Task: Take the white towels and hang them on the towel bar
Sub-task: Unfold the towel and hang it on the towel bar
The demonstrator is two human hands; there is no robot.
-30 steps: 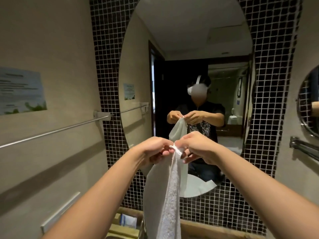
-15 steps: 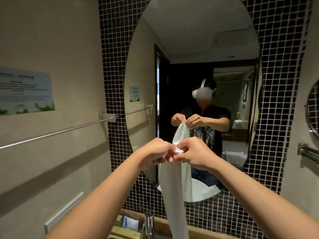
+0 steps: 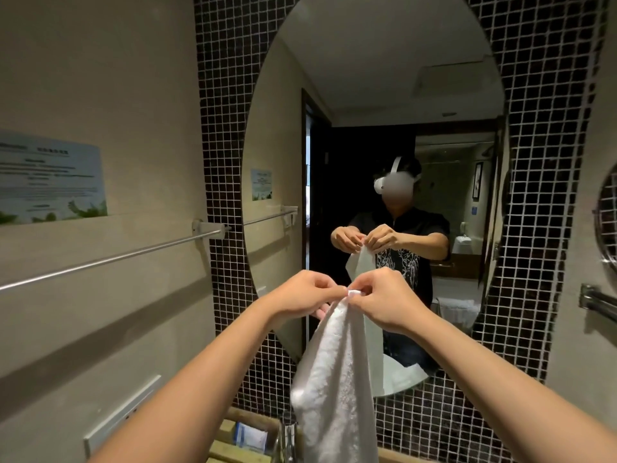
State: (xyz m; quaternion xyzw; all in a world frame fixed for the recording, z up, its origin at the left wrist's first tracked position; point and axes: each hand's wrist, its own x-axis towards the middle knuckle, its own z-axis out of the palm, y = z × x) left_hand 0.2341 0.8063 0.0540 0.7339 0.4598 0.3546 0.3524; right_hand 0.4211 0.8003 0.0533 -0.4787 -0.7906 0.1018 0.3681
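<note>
A white towel (image 3: 337, 379) hung in a bunched column in front of an oval mirror (image 3: 367, 128), pinched at its top edge by both of a person's hands. The left hand (image 3: 302, 295) was closed on the fabric from the left, fingertips (image 3: 339, 290) curled in at the hem, while the right hand (image 3: 384, 295) gripped the same small fold from the right, so the two hands nearly touched. The towel's lower end fell out of view at the bottom edge, passing in front of a chrome tap (image 3: 287, 439). To the left, well apart from the towel, a bare metal towel bar (image 3: 110, 260) ran along the beige wall, fixed at a white bracket (image 3: 208, 227) beside the dark mosaic tiles (image 3: 220, 128). A printed notice (image 3: 50, 178) hung on the wall above the bar. The mirror reflected the person holding the towel at chest height. A wooden tray (image 3: 233, 442) holding a small packet sat below, left of the tap.
</note>
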